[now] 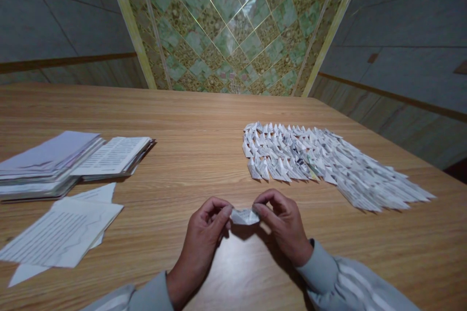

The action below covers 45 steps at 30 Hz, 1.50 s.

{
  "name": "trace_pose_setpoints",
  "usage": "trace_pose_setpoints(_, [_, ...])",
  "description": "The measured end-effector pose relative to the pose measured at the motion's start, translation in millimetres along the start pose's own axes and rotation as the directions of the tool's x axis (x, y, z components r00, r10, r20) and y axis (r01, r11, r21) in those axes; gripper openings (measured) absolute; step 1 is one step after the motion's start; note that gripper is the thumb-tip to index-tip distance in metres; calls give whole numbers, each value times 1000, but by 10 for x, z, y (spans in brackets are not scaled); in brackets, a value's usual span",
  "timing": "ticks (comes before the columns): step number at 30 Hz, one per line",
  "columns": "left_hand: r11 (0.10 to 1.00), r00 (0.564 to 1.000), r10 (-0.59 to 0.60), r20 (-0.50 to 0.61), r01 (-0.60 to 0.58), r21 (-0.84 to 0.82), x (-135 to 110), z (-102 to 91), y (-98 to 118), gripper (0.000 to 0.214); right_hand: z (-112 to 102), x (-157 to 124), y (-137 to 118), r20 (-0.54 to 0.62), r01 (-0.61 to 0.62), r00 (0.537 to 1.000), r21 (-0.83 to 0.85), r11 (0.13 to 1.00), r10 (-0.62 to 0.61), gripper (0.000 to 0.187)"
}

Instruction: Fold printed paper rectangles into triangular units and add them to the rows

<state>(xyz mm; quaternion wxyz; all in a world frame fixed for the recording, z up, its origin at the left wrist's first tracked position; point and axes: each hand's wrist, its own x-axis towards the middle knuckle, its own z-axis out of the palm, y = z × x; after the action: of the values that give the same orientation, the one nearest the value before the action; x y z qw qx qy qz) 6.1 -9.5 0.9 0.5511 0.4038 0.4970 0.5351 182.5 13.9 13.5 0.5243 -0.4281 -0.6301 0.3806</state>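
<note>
From my end of the feed, I am seeing the left hand [205, 227] pinching one end of a small folded paper [244, 217] between thumb and fingers, while the right hand [286, 226] is pinching the other end. The paper is sitting between both hands, over the table [182, 131]. Folded pieces [280, 167] are lying beyond the right hand, loose sheets [62, 233] well left.

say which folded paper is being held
The small folded paper pinched between the left hand and right hand; the other folded papers sit in rows on the table.
</note>
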Motion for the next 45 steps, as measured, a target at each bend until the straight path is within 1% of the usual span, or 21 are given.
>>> trace_pose_setpoints(2, [1000, 999, 23, -41, -24, -19, 12, -21, -18, 30, -19, 1, 39, -51, 31, 998, 1, 1000, -31, 4])
trace_pose_setpoints(5, [997, 993, 64, -95, -68, -37, 27, -51, -34, 31, -53, 4, 69, -96, 89, 991, -36, 995, -92, 14])
trace_pose_setpoints(7, [996, 993, 74, -96, -79, -45, 32, -63, -35, 29, -74, 10, 54, -91, 131, 986, -81, 988, -138, 15])
trace_pose_setpoints(9, [994, 992, 93, -86, -97, -48, 31, -66, -30, 25, -89, 17, 11, -30, 184, 981, -120, 975, -189, 14])
trace_pose_setpoints(13, [988, 985, 155, -72, -156, -13, 3, -57, -10, 25, -99, 15, -102, 179, 288, 949, -174, 941, -258, 25])
trace_pose_setpoints(15, [986, 985, 166, -51, -165, 11, -22, -50, 0, 26, -94, 6, -136, 238, 309, 936, -194, 931, -261, 19])
trace_pose_setpoints(17, [986, 986, 163, -30, -162, 22, -48, -43, 10, 27, -83, -4, -138, 271, 316, 927, -198, 928, -258, 10])
trace_pose_setpoints(19, [988, 987, 156, -22, -156, 22, -69, -37, 18, 28, -71, -15, -111, 269, 293, 934, -201, 935, -235, 17])
trace_pose_setpoints(24, [989, 989, 147, -13, -147, -4, -91, -36, 19, 29, -61, -40, -29, 222, 137, 971, -191, 972, -94, 16])
trace_pose_setpoints(27, [992, 992, 124, -3, -124, -17, -98, -56, 8, 29, -63, -49, -25, 178, 85, 982, -164, 983, -55, 17])
trace_pose_setpoints(29, [993, 993, 113, 15, -113, -38, -104, -72, 1, 28, -63, -48, -37, 160, 110, 984, -173, 979, -82, 18])
trace_pose_setpoints(32, [992, 990, 108, 90, -101, -81, -103, -79, -6, 23, -61, -42, -55, 162, 214, 970, -226, 950, -180, 20])
trace_pose_setpoints(33, [993, 989, 95, 116, -85, -87, -100, -73, -8, 26, -60, -40, -58, 169, 250, 962, -241, 938, -213, 21])
trace_pose_setpoints(35, [997, 988, 52, 143, -42, -69, -89, -50, -10, 44, -55, -40, -60, 196, 308, 945, -257, 916, -262, 20])
trace_pose_setpoints(36, [999, 990, 33, 140, -26, -47, -83, -37, -9, 50, -52, -41, -60, 215, 330, 936, -262, 907, -279, 20])
trace_pose_setpoints(37, [1000, 992, 22, 128, -19, -21, -80, -26, -7, 50, -49, -42, -61, 233, 347, 928, -266, 899, -290, 19])
trace_pose_setpoints(39, [999, 995, 30, 100, -33, 25, -78, -13, 1, 42, -42, -46, -65, 251, 362, 922, -278, 890, -296, 17])
trace_pose_setpoints(41, [997, 995, 55, 79, -59, 49, -86, -13, 12, 35, -37, -50, -71, 247, 356, 924, -282, 891, -291, 15])
trace_pose_setpoints(45, [995, 995, 88, 53, -91, 46, -105, -13, 26, 32, -40, -52, -73, 213, 301, 945, -275, 913, -248, 12])
